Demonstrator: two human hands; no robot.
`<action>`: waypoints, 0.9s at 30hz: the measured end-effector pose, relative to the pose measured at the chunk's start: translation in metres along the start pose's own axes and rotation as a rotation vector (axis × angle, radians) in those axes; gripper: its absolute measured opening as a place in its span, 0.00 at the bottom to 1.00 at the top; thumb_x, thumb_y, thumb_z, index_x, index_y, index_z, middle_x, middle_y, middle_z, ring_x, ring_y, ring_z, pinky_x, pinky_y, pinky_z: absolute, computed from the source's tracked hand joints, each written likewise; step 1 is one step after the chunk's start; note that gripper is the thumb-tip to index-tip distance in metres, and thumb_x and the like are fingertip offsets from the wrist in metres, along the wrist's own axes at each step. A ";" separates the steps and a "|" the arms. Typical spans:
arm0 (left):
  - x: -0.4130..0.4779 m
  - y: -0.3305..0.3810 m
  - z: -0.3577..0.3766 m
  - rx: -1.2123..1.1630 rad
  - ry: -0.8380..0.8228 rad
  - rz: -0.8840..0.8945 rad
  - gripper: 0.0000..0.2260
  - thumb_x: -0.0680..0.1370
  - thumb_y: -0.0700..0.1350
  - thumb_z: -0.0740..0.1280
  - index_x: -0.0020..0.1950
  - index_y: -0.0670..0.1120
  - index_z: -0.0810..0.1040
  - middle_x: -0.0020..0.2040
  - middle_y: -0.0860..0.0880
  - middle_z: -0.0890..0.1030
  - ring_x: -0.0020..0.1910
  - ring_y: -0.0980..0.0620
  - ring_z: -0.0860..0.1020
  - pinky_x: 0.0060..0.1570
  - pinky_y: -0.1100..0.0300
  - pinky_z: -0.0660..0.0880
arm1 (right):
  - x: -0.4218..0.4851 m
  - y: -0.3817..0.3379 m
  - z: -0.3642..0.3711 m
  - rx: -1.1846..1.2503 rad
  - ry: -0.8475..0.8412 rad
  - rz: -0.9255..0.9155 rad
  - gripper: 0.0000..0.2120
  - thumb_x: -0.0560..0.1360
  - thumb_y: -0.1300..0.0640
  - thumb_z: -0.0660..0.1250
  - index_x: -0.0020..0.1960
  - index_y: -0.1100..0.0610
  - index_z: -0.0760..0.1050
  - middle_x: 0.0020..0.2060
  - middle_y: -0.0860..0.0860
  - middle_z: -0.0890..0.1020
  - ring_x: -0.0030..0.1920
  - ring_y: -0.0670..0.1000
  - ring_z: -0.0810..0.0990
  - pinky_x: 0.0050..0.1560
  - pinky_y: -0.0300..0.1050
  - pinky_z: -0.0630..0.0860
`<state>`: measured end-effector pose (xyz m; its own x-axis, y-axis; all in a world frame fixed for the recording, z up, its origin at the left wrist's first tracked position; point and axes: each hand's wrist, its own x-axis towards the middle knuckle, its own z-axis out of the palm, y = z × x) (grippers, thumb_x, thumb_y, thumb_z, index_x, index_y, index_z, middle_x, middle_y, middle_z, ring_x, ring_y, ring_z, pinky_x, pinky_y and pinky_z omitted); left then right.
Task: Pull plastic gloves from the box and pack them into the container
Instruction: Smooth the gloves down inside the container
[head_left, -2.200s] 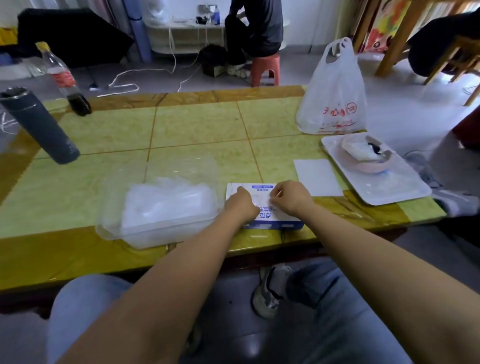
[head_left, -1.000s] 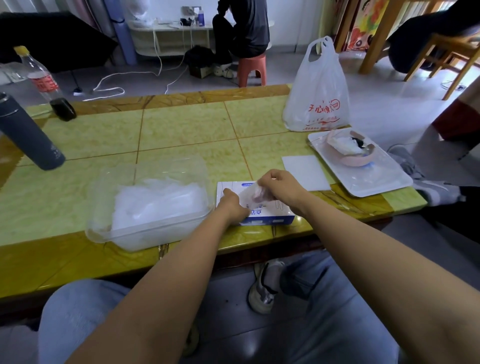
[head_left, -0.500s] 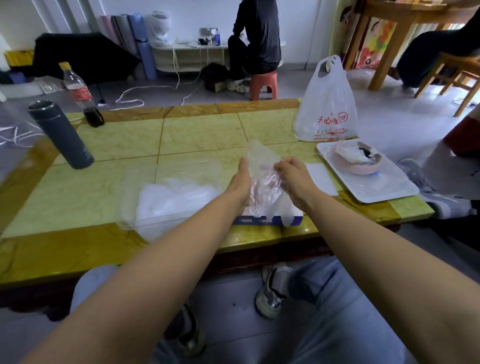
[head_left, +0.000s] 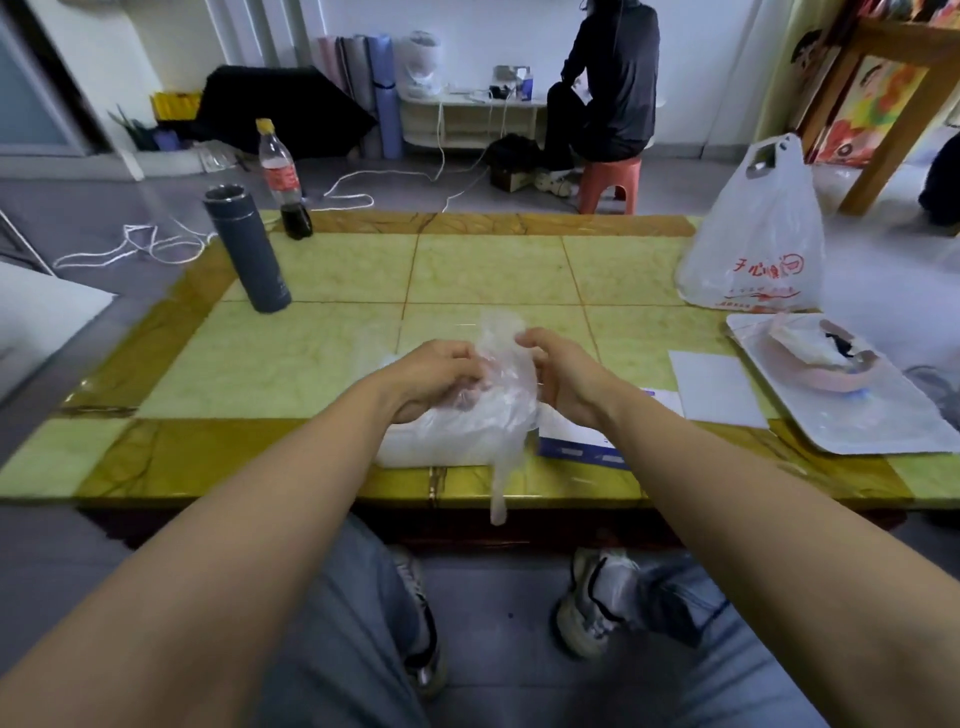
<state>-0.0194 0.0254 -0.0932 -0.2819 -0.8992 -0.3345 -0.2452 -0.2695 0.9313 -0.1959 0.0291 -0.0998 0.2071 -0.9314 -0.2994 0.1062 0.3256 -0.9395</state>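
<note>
On the bench, the clear container sits near the front edge and already holds a white heap of gloves, so a good part of the packing looks done. The left hand is over it, its fingers curled and pinching one side of a thin plastic glove. The right hand grips the other side with bent fingers. The glove is clear of the box and held in the air above the container's right end, with one loose finger of it dangling past the bench edge. The blue-and-white box lies just right of the container, partly hidden by the right wrist, and I cannot tell how many gloves remain inside. This glove, I judge, needs bunching and pressing into the heap before more are drawn.
</note>
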 end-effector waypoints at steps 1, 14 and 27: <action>-0.002 -0.003 -0.009 0.030 -0.024 -0.014 0.02 0.78 0.37 0.66 0.49 0.40 0.79 0.32 0.49 0.80 0.26 0.57 0.74 0.33 0.63 0.72 | 0.004 0.001 0.006 -0.013 -0.019 -0.025 0.04 0.77 0.62 0.62 0.50 0.59 0.75 0.38 0.54 0.79 0.34 0.50 0.78 0.35 0.42 0.76; 0.010 -0.027 -0.050 0.232 0.349 0.168 0.09 0.78 0.44 0.68 0.43 0.40 0.84 0.40 0.45 0.83 0.39 0.52 0.78 0.43 0.59 0.73 | 0.038 0.007 0.018 -0.166 0.098 -0.059 0.12 0.72 0.53 0.75 0.43 0.57 0.73 0.33 0.52 0.75 0.33 0.48 0.74 0.34 0.38 0.73; -0.004 -0.016 -0.050 -0.081 0.012 -0.058 0.07 0.75 0.33 0.58 0.40 0.39 0.72 0.35 0.41 0.82 0.37 0.44 0.83 0.35 0.58 0.79 | 0.034 0.000 0.022 0.037 -0.057 -0.096 0.33 0.63 0.58 0.59 0.70 0.56 0.65 0.42 0.52 0.76 0.33 0.48 0.74 0.39 0.40 0.69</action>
<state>0.0320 0.0163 -0.0995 -0.2578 -0.8852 -0.3873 -0.1851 -0.3481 0.9190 -0.1673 0.0007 -0.1065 0.2492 -0.9482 -0.1971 0.1644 0.2420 -0.9563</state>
